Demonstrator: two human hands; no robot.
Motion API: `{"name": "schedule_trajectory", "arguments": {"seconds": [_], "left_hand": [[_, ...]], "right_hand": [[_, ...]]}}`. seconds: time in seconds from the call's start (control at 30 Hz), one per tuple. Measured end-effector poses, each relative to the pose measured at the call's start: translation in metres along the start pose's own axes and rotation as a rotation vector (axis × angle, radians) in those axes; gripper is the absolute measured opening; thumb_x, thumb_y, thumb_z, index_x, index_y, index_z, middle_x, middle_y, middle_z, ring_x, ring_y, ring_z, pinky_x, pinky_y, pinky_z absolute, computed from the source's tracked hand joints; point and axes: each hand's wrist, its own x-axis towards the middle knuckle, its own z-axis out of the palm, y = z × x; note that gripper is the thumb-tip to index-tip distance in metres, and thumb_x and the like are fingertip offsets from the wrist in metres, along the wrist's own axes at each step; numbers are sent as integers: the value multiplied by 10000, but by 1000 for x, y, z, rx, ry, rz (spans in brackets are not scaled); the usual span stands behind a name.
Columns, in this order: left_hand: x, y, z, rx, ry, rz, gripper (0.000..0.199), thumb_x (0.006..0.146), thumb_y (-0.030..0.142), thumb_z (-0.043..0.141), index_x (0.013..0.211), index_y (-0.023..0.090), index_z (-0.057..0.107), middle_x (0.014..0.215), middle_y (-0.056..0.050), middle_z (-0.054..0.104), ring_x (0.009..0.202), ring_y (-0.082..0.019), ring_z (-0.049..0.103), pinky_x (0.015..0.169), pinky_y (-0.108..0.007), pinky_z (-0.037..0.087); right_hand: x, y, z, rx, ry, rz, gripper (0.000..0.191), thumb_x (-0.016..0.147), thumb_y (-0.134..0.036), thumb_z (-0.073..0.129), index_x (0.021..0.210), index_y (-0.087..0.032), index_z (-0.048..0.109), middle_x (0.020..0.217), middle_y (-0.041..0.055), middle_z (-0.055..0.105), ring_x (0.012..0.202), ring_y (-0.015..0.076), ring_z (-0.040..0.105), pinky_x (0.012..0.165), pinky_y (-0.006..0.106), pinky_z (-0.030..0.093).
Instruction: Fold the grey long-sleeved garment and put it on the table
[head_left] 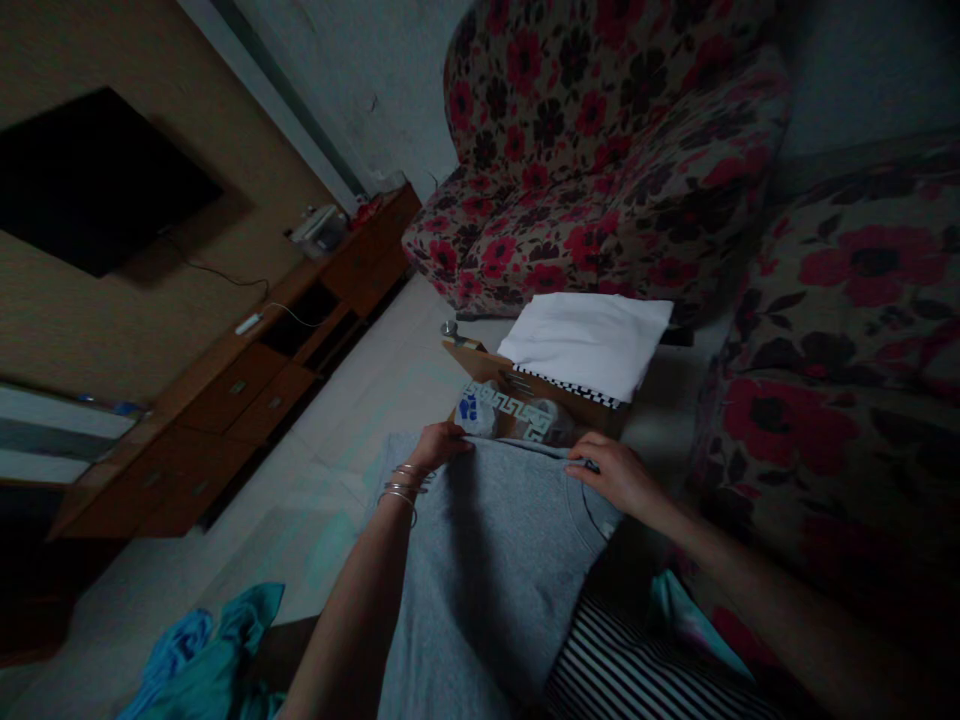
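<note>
A grey T-shirt [495, 560] is stretched between my two hands, its lower part draped over striped black-and-white fabric [630, 660]. My left hand [441, 446], with several bangles at the wrist, pinches the shirt's far edge on the left. On the right, my right hand [611, 472] grips the same edge close to the ribbed neckline, its fingertips closed on the cloth. Just beyond the hands is a low wooden table [480, 358] carrying a folded white cloth [592, 335] and clear plastic packages [480, 408] with blue print.
Flowered sofas stand at the back [540, 210] and right [847, 420]. A wooden cabinet [225, 400] runs along the left wall beneath a dark television [105, 180]. Turquoise cloth [217, 660] lies at lower left; another teal piece [697, 620] is at the right.
</note>
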Motion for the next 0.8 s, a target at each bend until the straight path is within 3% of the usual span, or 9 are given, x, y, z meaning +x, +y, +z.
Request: {"name": "schedule_trajectory", "arguments": {"seconds": [0.13, 0.33, 0.5, 0.7, 0.8], "left_hand": [[4, -6, -8, -110, -100, 19, 246, 727, 336, 588, 836, 144, 697, 724, 4, 635, 681, -140, 543, 676, -232, 423], [13, -3, -5, -32, 15, 37, 222, 663, 288, 648, 837, 153, 681, 885, -33, 656, 797, -167, 587, 758, -250, 453], [17, 3, -2, 134, 9, 3, 321, 627, 201, 655, 946, 172, 653, 897, -35, 654, 809, -179, 590, 763, -272, 452], [18, 15, -4, 161, -30, 22, 242, 573, 197, 669, 812, 165, 663, 936, -66, 641, 909, -232, 563, 786, -300, 434], [14, 14, -15, 109, -70, 7, 258, 623, 229, 612, 868, 157, 652, 820, -14, 639, 767, -174, 562, 694, -253, 437]], "right_hand": [[2, 0, -3, 4, 23, 53, 58, 797, -225, 620, 832, -187, 646, 908, 40, 624, 836, 170, 612, 769, 295, 469], [6, 1, -1, 31, 104, 117, 70, 814, -227, 581, 862, -206, 627, 904, 23, 668, 860, 177, 635, 785, 294, 469], [8, 2, 3, 11, 110, 158, 171, 858, -264, 552, 1011, -211, 610, 935, 33, 694, 867, 183, 652, 768, 298, 481], [-1, -4, -5, -97, -11, 161, 423, 795, -287, 646, 1192, -171, 555, 1146, 110, 652, 1000, 239, 629, 840, 337, 471], [0, -8, -14, -129, -96, 191, 240, 777, -230, 629, 1010, -173, 621, 982, 81, 693, 897, 228, 647, 762, 306, 468]]}}
